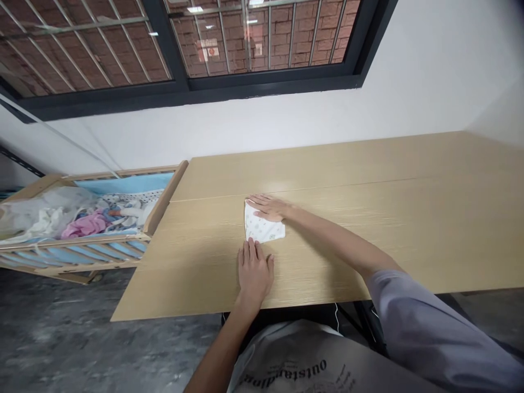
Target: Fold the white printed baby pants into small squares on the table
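A small white cloth [265,229] with a faint print lies flat, folded into a compact shape, on the wooden table [347,245]. My right hand [268,207] rests palm down across its far edge, fingers stretched out toward the left. At the near left corner of the cloth, my left hand [254,270] lies flat on the table with its fingertips touching the cloth's edge. Neither hand grips anything. Part of the cloth's far side is hidden under my right hand.
A wooden crib [164,202] with blue lining stands left of the table, holding a pink cloth [85,224], white cloths and a clear plastic bag. Behind the table is a white wall [262,123] under a dark-framed, barred window [270,84]. Grey floor [82,344] shows at lower left.
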Demonstrator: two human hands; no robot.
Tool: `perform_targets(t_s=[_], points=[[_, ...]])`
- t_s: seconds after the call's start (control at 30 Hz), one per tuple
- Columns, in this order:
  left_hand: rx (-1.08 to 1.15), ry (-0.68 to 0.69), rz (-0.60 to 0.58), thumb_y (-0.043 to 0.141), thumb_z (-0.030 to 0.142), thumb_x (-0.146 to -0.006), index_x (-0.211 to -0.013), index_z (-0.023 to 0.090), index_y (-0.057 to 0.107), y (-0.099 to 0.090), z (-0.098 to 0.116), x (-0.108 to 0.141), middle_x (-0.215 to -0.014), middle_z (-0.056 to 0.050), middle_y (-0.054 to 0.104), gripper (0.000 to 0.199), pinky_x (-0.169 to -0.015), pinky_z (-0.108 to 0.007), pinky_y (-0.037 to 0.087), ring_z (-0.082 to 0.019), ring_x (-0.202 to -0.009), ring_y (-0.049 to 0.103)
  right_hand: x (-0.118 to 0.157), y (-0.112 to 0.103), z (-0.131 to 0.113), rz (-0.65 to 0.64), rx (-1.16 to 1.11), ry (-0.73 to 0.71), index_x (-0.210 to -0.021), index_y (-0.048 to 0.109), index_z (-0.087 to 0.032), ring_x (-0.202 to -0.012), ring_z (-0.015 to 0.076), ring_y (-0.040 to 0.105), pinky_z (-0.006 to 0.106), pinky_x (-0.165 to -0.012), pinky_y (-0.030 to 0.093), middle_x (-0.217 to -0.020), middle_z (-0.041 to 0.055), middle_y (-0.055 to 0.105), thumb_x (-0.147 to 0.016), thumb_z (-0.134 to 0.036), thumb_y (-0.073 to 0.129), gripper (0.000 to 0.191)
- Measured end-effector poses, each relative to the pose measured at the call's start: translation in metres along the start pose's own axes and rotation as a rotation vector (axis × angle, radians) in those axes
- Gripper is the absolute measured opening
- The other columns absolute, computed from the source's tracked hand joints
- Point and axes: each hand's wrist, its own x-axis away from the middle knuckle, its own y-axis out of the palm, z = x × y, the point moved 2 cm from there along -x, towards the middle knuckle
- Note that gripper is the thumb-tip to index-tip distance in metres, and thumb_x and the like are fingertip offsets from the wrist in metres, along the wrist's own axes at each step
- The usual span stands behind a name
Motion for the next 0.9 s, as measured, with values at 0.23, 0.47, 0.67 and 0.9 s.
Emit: perform_targets(t_s=[0.23,0.47,0.67,0.9], points=[[0.014,0.021,0.016,0.043,0.04,-0.101,-0.141,-0.001,0.052,0.003,-0.003,0.0,-0.153,-0.028,0.046,0.058,-0.116,-0.052,0.039,-0.039,-0.142,0.045,-0.003,-0.005,0.001,0.016,-0.028,0.059,-0.163,0.022,-0.022,-0.157,0.024,0.012,0.047,-0.128,0.009,-0.169,0.0056,0.016,-0.105,-0.053,0.028,0.066],[0.173,0.146,0.054,0.045,0.032,-0.102,-0.122,0.014,0.066,-0.004,-0.041,-0.016,-0.129,-0.016,0.069,0.034,-0.111,-0.05,0.045,-0.029,-0.124,0.062,0.052,-0.041,-0.049,0.189,-0.018,0.061,-0.151,0.047,-0.02,-0.149,0.0338,0.031,0.055,-0.12,0.027,-0.162,0.0145,0.035,-0.102,-0.053,0.043,0.059],[0.24,0.35,0.015,0.048,0.019,-0.101,-0.115,0.018,0.068,-0.005,-0.062,-0.038,-0.124,-0.011,0.071,0.025,-0.106,-0.043,0.05,-0.024,-0.118,0.064,0.116,-0.031,-0.084,0.108,0.009,0.031,-0.123,0.069,-0.017,-0.11,0.0284,0.062,0.047,-0.099,0.049,-0.12,0.0138,0.067,-0.099,-0.041,0.055,0.037],[0.231,0.375,-0.066,0.048,0.016,-0.099,-0.115,0.021,0.068,0.001,-0.067,-0.054,-0.12,-0.008,0.072,0.026,-0.105,-0.042,0.051,-0.022,-0.116,0.065,0.135,-0.004,-0.099,0.257,0.165,0.113,-0.117,0.07,-0.016,-0.106,0.0267,0.066,0.045,-0.097,0.049,-0.116,0.0152,0.07,-0.104,-0.025,0.044,0.03]])
